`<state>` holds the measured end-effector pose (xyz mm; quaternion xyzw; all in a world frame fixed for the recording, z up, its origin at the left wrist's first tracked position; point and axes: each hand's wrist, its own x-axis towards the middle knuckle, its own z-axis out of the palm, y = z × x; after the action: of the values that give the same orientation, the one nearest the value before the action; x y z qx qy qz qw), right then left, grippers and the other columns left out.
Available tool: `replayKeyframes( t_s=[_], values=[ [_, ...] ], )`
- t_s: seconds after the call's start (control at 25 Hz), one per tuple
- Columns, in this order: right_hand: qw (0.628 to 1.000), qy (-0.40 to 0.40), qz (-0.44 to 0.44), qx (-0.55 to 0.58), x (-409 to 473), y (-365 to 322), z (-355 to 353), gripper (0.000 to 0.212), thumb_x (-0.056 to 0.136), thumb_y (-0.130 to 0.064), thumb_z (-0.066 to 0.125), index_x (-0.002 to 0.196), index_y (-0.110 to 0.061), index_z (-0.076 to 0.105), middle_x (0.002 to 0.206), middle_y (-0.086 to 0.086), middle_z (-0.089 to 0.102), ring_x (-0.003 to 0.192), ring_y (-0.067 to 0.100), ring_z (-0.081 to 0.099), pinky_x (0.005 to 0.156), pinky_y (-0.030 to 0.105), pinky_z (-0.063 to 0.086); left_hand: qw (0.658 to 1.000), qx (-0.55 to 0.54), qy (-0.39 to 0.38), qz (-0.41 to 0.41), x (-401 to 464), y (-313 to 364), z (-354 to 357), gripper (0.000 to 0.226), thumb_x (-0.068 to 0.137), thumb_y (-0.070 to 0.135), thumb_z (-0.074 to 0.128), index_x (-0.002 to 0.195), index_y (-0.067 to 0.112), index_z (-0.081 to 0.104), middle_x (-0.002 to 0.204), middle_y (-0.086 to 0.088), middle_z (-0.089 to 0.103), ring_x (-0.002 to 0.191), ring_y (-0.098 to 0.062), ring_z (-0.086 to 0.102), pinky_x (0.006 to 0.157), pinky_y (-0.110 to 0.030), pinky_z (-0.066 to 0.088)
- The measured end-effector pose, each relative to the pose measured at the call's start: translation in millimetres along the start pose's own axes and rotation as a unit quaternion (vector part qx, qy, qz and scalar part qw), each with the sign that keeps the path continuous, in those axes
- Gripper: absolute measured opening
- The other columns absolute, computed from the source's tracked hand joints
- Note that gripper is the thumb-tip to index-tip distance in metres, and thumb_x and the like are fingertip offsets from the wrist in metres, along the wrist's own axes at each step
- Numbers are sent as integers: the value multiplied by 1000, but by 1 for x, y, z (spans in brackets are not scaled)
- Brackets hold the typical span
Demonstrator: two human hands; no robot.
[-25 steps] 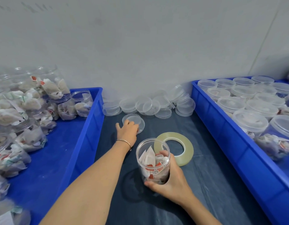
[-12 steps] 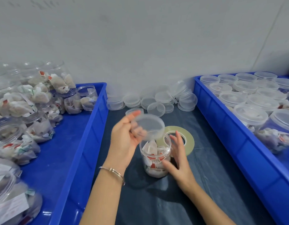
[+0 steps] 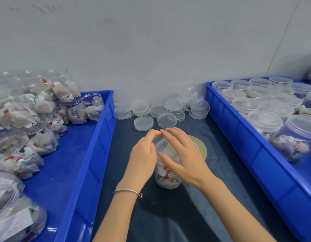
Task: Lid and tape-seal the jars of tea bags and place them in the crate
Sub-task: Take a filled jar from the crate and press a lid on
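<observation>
Jar (image 3: pixel 167 179): clear, upright, holding tea bags (image 3: pixel 166 174); it stands on the dark table cover (image 3: pixel 168 215) about midway between the two crates, toward the near half of the table.
Lid (image 3: pixel 160 143): clear disc over the jar's mouth, held between both hands; whether it is fully seated cannot be told.
Left hand (image 3: pixel 144 158): fingers curled round the lid's left rim, gripping it; a metal bangle (image 3: pixel 127 191) sits at the wrist.
Right hand (image 3: pixel 182 154): fingers nearly straight and spread, arched over the lid and the jar's right side, fingertips meeting those of the left hand at the far rim; it hides much of the jar's top.
Tape roll (image 3: pixel 202 149): pale, lying flat just behind and right of the jar, partly covered by the right hand.
Spare lids (image 3: pixel 160 110): clear, stacked and scattered along the table's far edge against the wall (image 3: pixel 151 49); two lie singly nearer the hands.
Left crate (image 3: pixel 92 154): blue, along the table's left edge, holding open jars (image 3: pixel 37 119) of tea bags, several tipped on their sides.
Right crate (image 3: pixel 247 145): blue, along the table's right edge, holding lidded jars (image 3: pixel 264 109) packed close together.
Obstruction: nothing lies between the jar and either crate wall.
</observation>
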<state>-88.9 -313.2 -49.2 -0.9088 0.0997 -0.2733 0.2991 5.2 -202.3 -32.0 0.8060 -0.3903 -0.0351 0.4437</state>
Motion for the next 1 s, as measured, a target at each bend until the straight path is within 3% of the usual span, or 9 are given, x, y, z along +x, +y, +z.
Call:
replayKeyframes(
  t_s=[0.12,0.2,0.36,0.52,0.68,0.8,0.88,1.0],
  values=[
    [996,44,14,-73,-1,-4,4,57,84,-44,54,130,-10,57,137,4,50,130,22,42,108,36,36,1000,-13,18,-3,4,-8,5,38,98,6,34,101,36,56,96,5,53,86,-3,53,74,-19,44],
    [990,96,4,-107,-6,-6,9,55,85,-45,54,124,-7,61,132,8,55,125,28,48,103,36,38,995,-93,44,15,1,-11,12,32,99,6,35,98,30,56,99,11,58,93,3,54,77,-15,44],
    [969,173,3,-176,-19,-10,15,54,85,-47,48,112,-6,68,121,12,63,112,32,59,86,41,54,957,-280,75,11,-14,-18,40,26,99,30,31,110,28,54,105,24,61,100,4,57,81,-7,41],
    [967,138,5,-213,-25,-12,11,56,87,-47,44,113,-4,68,120,15,64,110,33,60,83,42,55,929,-359,91,-1,-19,-24,60,34,98,35,27,117,24,52,111,17,62,106,-3,58,86,-15,45],
    [964,76,-9,-254,-20,-18,7,56,88,-47,40,114,-6,68,118,17,64,106,35,62,82,40,53,907,-401,129,-22,-18,-23,66,32,99,33,25,115,24,52,107,16,62,100,0,60,83,-16,48],
    [959,31,-22,-279,-17,-24,4,54,88,-46,38,114,-10,68,116,19,63,101,34,62,82,38,53,901,-412,126,-40,-20,-24,65,28,105,26,25,117,28,51,112,13,62,105,-10,60,87,-25,51],
    [955,5,-24,-294,-13,-29,-4,54,85,-47,36,113,-14,68,108,17,63,93,32,62,73,35,53,902,-424,69,-49,-22,-30,57,30,101,40,34,129,37,43,126,4,60,115,-16,58,93,-29,50],
    [950,-74,-3,-302,-4,-37,-9,57,84,-57,25,120,-22,52,115,9,47,103,27,50,79,33,40,896,-440,-55,-7,-27,-45,45,69,86,59,52,144,52,15,144,-1,47,133,-21,45,106,-38,39]
  ],
)
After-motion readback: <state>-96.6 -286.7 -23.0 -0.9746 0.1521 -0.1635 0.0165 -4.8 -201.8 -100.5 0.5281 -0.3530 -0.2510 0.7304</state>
